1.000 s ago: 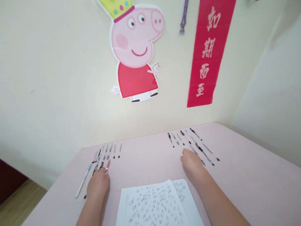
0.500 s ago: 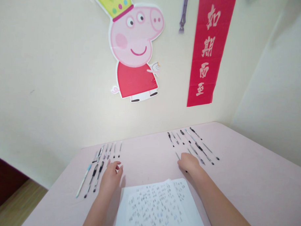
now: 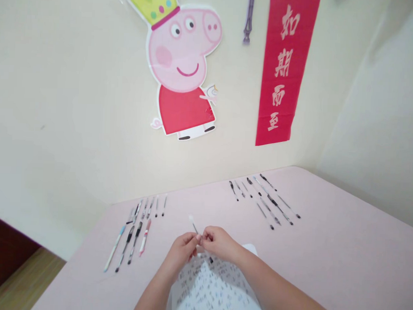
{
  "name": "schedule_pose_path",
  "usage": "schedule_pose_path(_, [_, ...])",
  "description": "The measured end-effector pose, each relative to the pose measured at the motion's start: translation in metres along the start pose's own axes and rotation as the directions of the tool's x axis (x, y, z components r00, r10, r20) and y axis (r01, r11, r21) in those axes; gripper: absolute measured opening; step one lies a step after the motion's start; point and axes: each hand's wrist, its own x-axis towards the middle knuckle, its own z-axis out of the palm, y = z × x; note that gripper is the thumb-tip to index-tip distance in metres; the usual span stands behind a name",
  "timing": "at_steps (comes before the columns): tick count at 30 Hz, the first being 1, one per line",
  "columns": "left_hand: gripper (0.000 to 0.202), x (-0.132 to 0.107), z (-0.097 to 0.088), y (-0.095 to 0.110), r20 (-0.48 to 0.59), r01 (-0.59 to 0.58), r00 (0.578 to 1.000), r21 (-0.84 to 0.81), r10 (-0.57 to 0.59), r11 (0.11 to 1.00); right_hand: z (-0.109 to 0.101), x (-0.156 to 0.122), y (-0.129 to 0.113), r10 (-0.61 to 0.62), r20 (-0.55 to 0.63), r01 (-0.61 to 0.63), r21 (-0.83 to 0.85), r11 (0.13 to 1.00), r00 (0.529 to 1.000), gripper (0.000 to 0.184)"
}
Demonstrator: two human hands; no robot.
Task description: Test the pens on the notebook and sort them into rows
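Over the writing-covered paper sheets (image 3: 218,289), my two hands meet at a thin pen refill (image 3: 194,225). Its pale end points up and away, and its black end (image 3: 211,260) sticks out below the fingers. My left hand (image 3: 183,250) pinches it near the middle. Pressed up against those fingertips, my right hand (image 3: 222,244) is also closed on the refill. Fingers hide its middle part. To the left lies a pink and white pen (image 3: 145,237), next to a black-gripped pen (image 3: 135,243).
Several pens and refills lie in rows at the left, among them a light blue pen (image 3: 114,249). More are set out at the right, including a black-gripped pen (image 3: 281,210) and a refill (image 3: 265,216). The pink table (image 3: 342,250) meets the wall behind.
My right hand has brought the refill from the right side to the middle. My left hand has moved right to meet it, and the pink and white pen shows where that hand was.
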Motion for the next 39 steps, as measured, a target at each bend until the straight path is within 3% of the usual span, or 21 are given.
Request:
schedule_pose_path(4, [0.042,0.008,-0.01,-0.007,-0.087,-0.028,0.996,0.029,0.03,0.999,0.007,0.0,0.006,-0.051,0.008,0.051,-0.014,0.999,0.999,0.016])
schedule_pose_path(8, [0.033,0.015,-0.053,-0.013,-0.322,0.011,0.943,0.272,0.08,0.962,0.004,0.004,0.015,-0.035,0.042,0.033,0.049,0.998,0.998,0.02])
schedule_pose_path(11, [0.032,0.016,-0.086,-0.02,-0.417,0.145,0.895,0.608,0.159,0.781,0.0,0.006,0.018,0.006,0.067,-0.011,0.073,0.997,0.998,0.017])
schedule_pose_path(14, [0.03,0.016,-0.101,-0.025,-0.485,0.325,0.864,0.741,0.134,0.588,-0.003,0.006,0.017,0.026,0.094,-0.034,0.084,0.996,0.995,0.015])
schedule_pose_path(17, [0.035,0.018,-0.103,-0.026,-0.513,0.416,0.852,0.783,0.101,0.462,-0.005,0.004,0.014,0.036,0.105,-0.043,0.068,0.997,0.994,0.016])
schedule_pose_path(20, [0.042,0.021,-0.101,-0.027,-0.512,0.436,0.855,0.799,0.087,0.414,-0.008,0.004,0.012,0.032,0.103,-0.038,0.057,0.998,0.994,0.018])
schedule_pose_path(33, [0.049,0.018,-0.101,-0.038,-0.508,0.422,0.854,0.802,0.113,0.423,-0.012,0.009,0.02,0.048,0.091,-0.053,0.054,0.997,0.995,0.021])
schedule_pose_path(39, [0.037,0.008,-0.088,-0.024,-0.497,0.387,0.839,0.831,0.22,0.399,-0.013,0.011,0.025,0.018,0.041,-0.015,-0.072,0.997,0.999,0.023])
